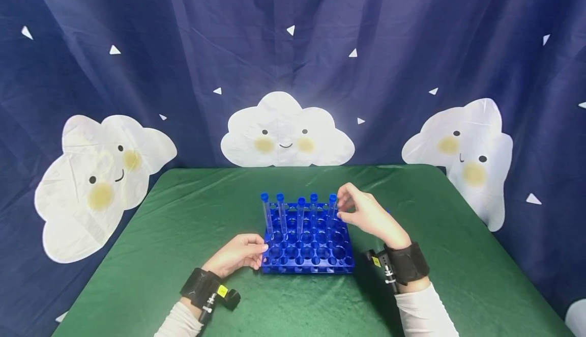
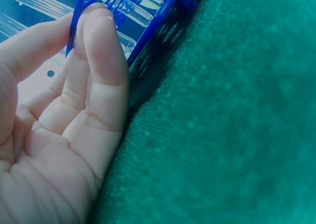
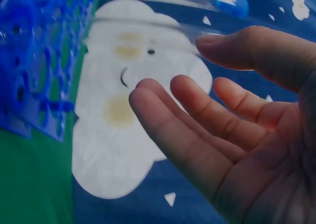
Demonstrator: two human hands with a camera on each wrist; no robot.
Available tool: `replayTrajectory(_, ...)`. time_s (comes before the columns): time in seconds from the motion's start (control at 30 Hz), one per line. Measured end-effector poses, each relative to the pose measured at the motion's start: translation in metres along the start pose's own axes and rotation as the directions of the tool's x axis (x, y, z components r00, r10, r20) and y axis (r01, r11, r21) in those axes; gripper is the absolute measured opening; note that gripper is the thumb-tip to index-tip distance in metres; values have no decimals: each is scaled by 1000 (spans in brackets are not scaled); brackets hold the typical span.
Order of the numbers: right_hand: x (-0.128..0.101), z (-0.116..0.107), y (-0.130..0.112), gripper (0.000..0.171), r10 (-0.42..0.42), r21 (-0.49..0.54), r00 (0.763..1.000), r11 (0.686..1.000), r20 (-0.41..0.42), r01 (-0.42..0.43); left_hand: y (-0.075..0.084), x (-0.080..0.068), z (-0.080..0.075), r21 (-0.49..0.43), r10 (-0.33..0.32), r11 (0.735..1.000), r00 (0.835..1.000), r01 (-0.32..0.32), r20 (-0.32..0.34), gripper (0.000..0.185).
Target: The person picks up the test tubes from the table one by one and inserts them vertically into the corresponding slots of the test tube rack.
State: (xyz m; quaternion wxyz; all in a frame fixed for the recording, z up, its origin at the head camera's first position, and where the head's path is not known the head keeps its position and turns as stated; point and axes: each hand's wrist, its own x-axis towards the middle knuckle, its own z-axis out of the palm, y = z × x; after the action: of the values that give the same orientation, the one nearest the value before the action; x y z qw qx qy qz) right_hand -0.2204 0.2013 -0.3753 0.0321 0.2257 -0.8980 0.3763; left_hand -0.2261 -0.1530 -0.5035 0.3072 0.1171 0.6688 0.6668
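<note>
A blue test tube rack (image 1: 308, 262) stands on the green table. Several clear test tubes with blue caps stand upright in its rear half, one (image 1: 300, 217) slightly nearer than the others. My left hand (image 1: 235, 254) grips the rack's left end; in the left wrist view, thumb and fingers pinch its blue end wall (image 2: 76, 23). Beside the rightmost tube (image 1: 331, 209) is my right hand (image 1: 370, 216), fingers loosely bent and parted, nothing between them. The right wrist view shows its thumb tip by a clear tube with a blue cap (image 3: 232, 5).
Green cloth (image 1: 412, 189) covers the table. A dark blue curtain (image 1: 380, 72) with white clouds hangs behind its far edge. Past the right forearm shows a small blue bit (image 1: 388, 211), mostly hidden. Each wrist carries a strapped camera (image 1: 231, 299).
</note>
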Motion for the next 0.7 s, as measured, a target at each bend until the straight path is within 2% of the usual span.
replayTrajectory(0.27,-8,-27,19,35,103,-31,990,994,-96,-106,2,-1,1,5,-2,1000,1000,2,-7,9)
replayTrajectory(0.4,-11,-36,36,37,171,-82,972,979,-158,-186,2,-2,1,5,-4,1000,1000,4,-8,8)
replayTrajectory(0.57,-15,-41,56,38,315,-118,918,929,-241,-350,1,-1,1,1,-2,1000,1000,2,-3,8)
replayTrajectory(0.7,-18,-39,69,42,464,-109,857,862,-225,-496,1,-1,1,3,1,1000,1000,-1,-3,8)
